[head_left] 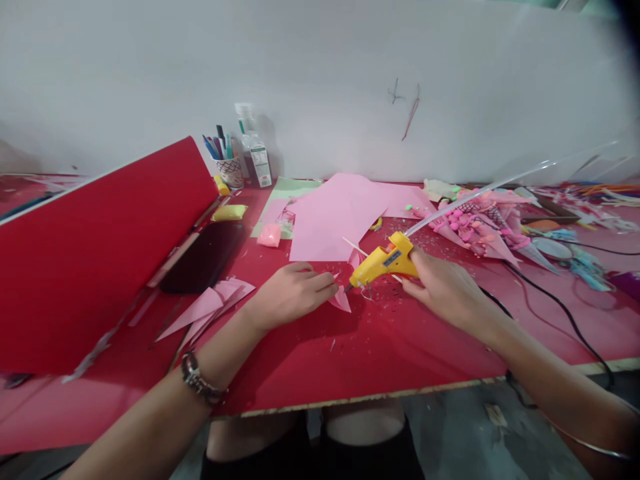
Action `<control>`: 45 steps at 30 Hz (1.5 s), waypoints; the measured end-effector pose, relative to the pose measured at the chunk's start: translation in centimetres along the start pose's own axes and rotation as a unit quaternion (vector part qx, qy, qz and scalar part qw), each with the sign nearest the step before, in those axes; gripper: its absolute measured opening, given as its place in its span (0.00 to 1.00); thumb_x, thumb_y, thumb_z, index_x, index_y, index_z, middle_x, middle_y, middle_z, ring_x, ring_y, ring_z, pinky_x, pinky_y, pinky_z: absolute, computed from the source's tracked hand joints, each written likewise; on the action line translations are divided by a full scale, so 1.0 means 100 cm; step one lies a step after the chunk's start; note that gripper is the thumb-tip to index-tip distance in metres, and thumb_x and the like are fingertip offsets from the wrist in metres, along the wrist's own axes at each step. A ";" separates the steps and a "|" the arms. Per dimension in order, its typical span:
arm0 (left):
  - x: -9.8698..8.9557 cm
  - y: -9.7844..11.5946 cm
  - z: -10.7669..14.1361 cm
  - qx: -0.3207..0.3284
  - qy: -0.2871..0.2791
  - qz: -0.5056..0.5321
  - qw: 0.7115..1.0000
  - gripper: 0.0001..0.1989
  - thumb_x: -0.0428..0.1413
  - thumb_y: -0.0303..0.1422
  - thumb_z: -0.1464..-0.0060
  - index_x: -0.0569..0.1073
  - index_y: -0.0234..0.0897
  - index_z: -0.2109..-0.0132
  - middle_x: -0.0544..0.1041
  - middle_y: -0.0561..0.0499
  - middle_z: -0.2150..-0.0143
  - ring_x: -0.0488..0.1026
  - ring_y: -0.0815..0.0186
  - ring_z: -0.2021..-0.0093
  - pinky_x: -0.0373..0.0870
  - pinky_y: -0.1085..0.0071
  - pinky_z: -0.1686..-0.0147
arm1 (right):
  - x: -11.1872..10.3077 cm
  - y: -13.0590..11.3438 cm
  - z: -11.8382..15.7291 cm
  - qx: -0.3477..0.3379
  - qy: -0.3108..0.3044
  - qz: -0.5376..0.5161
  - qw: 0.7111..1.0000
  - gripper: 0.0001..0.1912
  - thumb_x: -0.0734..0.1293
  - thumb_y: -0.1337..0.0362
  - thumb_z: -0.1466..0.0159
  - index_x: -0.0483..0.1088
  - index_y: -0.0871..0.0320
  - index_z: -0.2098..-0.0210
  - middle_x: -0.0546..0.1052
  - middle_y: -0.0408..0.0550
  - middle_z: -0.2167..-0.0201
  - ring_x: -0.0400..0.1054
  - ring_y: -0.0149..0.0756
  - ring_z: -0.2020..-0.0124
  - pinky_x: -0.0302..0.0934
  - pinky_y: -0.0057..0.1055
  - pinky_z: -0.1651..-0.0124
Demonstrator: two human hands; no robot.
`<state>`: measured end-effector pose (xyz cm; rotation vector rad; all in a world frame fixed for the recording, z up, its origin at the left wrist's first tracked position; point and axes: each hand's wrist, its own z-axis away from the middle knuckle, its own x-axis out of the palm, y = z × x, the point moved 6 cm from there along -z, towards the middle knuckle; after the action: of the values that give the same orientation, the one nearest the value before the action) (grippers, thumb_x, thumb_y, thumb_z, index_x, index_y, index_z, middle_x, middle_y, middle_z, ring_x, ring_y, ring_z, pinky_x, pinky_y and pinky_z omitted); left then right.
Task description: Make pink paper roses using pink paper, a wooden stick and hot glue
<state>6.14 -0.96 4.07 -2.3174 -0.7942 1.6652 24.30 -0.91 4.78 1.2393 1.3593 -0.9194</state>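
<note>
My right hand [440, 283] is wrapped round a yellow hot glue gun [383, 262], and a long clear glue stick [500, 183] runs out of its back end. The gun's dark nozzle points left and down at a small folded piece of pink paper [341, 300]. Pinched at its left side, that paper is in the fingertips of my left hand [297, 293]. Whether the nozzle touches the paper, I cannot tell. A thin pale stick [354, 246] lies just behind the gun. Large pink sheets [330, 220] lie beyond my hands.
Folded pink paper pieces [215, 303] lie left of my left arm, near a tilted red board [110, 247] and a dark tablet-like object [203, 257]. Pink decorated cones [480, 227] are heaped at right. A black cord [555, 297] crosses the table. A pen cup [230, 170] and bottle [256, 157] stand behind.
</note>
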 end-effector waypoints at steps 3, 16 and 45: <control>0.000 0.000 0.000 0.000 0.001 0.001 1.000 0.14 0.39 0.24 0.42 0.69 0.34 0.61 0.74 0.51 0.68 0.69 0.71 0.72 0.64 0.72 0.70 | 0.002 0.000 0.000 0.001 -0.004 -0.001 1.000 0.09 0.58 0.62 0.42 0.58 0.61 0.64 0.71 0.47 0.74 0.66 0.37 0.75 0.47 0.26 0.78; 0.001 0.000 0.002 -0.002 0.005 0.006 1.000 0.13 0.40 0.23 0.43 0.69 0.34 0.60 0.74 0.52 0.67 0.70 0.70 0.71 0.65 0.72 0.70 | 0.004 0.000 -0.003 -0.015 0.020 0.000 1.000 0.09 0.57 0.63 0.42 0.59 0.61 0.63 0.71 0.49 0.73 0.66 0.37 0.75 0.49 0.26 0.78; 0.003 0.000 0.001 -0.005 -0.005 0.004 1.000 0.13 0.40 0.23 0.43 0.69 0.34 0.61 0.74 0.51 0.68 0.69 0.70 0.72 0.65 0.72 0.70 | 0.002 -0.003 0.000 -0.016 0.032 0.003 0.999 0.10 0.57 0.63 0.42 0.59 0.61 0.62 0.71 0.48 0.75 0.66 0.36 0.76 0.46 0.26 0.78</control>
<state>6.07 -0.80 3.80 -2.3233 -0.7972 1.6823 24.03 -0.94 4.52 1.2564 1.4153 -0.8566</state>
